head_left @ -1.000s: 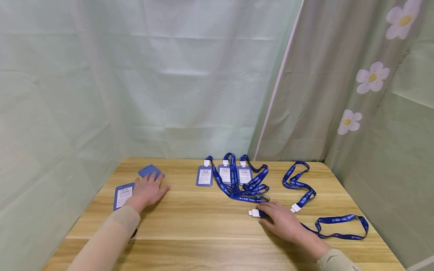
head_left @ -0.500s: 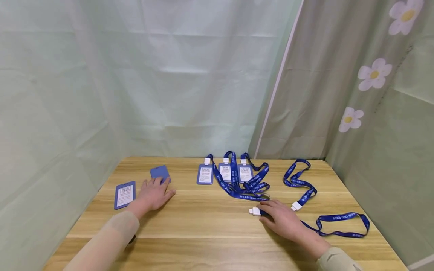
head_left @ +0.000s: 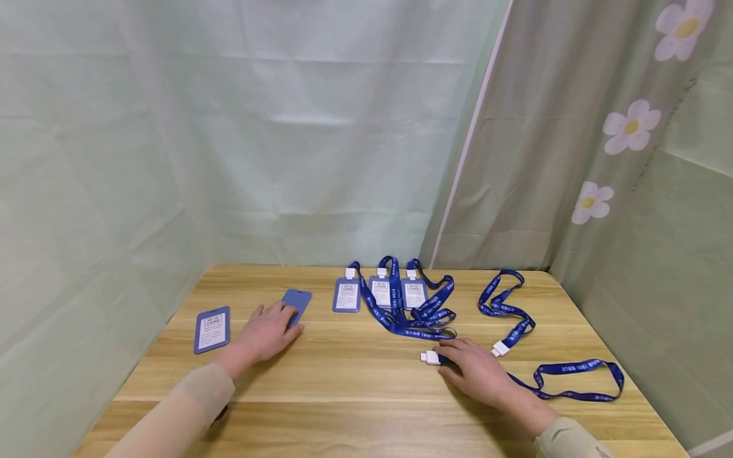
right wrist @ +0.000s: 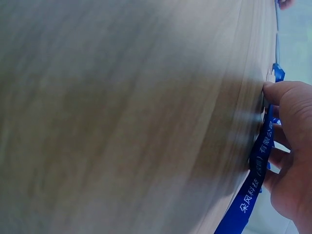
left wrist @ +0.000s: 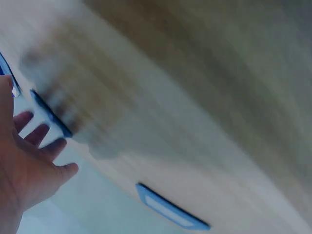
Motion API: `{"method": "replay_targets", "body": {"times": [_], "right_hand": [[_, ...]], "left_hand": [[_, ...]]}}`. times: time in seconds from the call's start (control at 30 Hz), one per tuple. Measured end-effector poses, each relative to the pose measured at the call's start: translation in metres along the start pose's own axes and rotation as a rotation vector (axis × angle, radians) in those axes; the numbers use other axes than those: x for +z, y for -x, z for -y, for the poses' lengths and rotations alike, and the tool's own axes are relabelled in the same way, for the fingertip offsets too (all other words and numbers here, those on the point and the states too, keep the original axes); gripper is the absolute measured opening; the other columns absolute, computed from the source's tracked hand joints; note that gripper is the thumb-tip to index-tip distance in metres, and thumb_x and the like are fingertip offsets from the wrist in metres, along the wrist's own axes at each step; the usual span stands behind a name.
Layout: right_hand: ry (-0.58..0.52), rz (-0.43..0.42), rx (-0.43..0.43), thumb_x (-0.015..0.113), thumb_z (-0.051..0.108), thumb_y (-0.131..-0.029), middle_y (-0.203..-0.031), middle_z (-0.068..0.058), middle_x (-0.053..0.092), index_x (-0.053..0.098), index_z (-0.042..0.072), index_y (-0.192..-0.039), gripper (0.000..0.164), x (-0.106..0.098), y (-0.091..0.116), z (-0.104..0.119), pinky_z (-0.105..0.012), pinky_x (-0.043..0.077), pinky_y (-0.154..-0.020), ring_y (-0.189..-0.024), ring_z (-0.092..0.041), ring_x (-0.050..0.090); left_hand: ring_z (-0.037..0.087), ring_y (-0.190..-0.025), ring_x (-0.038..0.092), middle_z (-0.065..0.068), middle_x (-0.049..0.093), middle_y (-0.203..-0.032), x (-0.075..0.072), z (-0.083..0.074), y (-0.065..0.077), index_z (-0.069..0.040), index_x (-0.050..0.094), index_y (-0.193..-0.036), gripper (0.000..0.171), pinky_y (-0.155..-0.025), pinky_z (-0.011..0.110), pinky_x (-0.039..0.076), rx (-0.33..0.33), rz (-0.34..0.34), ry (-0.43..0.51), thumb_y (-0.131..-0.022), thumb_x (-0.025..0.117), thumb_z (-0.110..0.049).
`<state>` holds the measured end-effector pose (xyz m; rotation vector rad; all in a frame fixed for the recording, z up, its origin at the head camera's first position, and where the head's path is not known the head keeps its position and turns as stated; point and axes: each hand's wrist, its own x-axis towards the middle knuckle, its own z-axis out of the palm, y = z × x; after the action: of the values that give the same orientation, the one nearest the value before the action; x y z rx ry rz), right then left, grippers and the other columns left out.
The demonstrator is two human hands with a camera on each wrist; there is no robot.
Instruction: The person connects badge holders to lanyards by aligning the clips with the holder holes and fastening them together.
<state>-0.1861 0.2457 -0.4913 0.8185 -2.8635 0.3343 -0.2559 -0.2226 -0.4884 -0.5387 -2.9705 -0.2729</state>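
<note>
My left hand (head_left: 263,334) lies over a plain blue card holder (head_left: 296,304), its fingertips resting on the near part; in the left wrist view the holder (left wrist: 51,113) is at the fingertips, with fingers and thumb spread. My right hand (head_left: 478,375) pinches a blue lanyard (head_left: 578,367) just behind its white clip (head_left: 431,357), which sticks out left past the fingers. In the right wrist view the thumb (right wrist: 275,91) is at the clip and the printed strap (right wrist: 256,178) runs along the fingertips, partly hidden by the hand in the head view.
Another card holder (head_left: 212,330) with a printed card lies at the left. Three card holders with lanyards stand in a row at the back middle, one of them leftmost (head_left: 346,295). A loose lanyard (head_left: 504,309) lies at the right. Curtains (head_left: 343,159) hang around the wooden table (head_left: 343,407).
My left hand has slid the plain blue card holder to the right across the table, and the holder has turned. My right hand stays in place on the lanyard.
</note>
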Motion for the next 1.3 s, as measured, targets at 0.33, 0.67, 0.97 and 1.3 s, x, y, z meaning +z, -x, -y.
{"method": "replay_targets", "body": {"times": [0.33, 0.67, 0.97, 1.3], "right_hand": [[-0.012, 0.023, 0.014, 0.072, 0.032, -0.097, -0.137, -0.009, 0.064, 0.068, 0.012, -0.134, 0.042, -0.001, -0.001, 0.002, -0.055, 0.047, -0.104, -0.127, -0.032, 0.057], [-0.005, 0.034, 0.018, 0.071, 0.034, -0.097, -0.137, -0.008, 0.064, 0.068, 0.013, -0.135, 0.043, -0.001, -0.002, 0.002, -0.055, 0.047, -0.104, -0.128, -0.032, 0.057], [0.004, 0.035, 0.022, 0.071, 0.033, -0.097, -0.137, -0.008, 0.064, 0.068, 0.013, -0.135, 0.043, 0.0, -0.002, 0.001, -0.055, 0.047, -0.104, -0.127, -0.032, 0.057], [0.005, -0.019, -0.008, 0.074, 0.03, -0.096, -0.134, -0.009, 0.065, 0.07, 0.012, -0.132, 0.041, 0.002, 0.001, 0.0, -0.056, 0.049, -0.101, -0.124, -0.032, 0.059]], "left_hand": [[0.043, -0.136, 0.047, 0.021, 0.054, -0.144, 0.002, -0.005, -0.002, -0.005, 0.06, -0.137, 0.039, -0.11, 0.073, 0.027, 0.028, 0.002, -0.009, -0.107, 0.053, -0.03], [0.043, -0.134, 0.049, 0.024, 0.051, -0.145, -0.003, -0.003, -0.003, 0.001, 0.051, -0.144, 0.056, -0.113, 0.065, 0.032, 0.038, 0.02, 0.122, -0.103, 0.061, -0.036], [0.054, -0.139, 0.038, 0.035, 0.041, -0.15, -0.012, 0.0, -0.004, 0.011, 0.043, -0.149, 0.081, -0.112, 0.067, 0.03, -0.116, 0.144, 0.121, -0.1, 0.059, -0.052], [0.054, -0.135, 0.041, 0.034, 0.046, -0.146, -0.009, 0.001, -0.007, 0.008, 0.052, -0.143, 0.072, -0.11, 0.068, 0.032, -0.135, 0.129, 0.127, -0.097, 0.067, -0.045]]}}
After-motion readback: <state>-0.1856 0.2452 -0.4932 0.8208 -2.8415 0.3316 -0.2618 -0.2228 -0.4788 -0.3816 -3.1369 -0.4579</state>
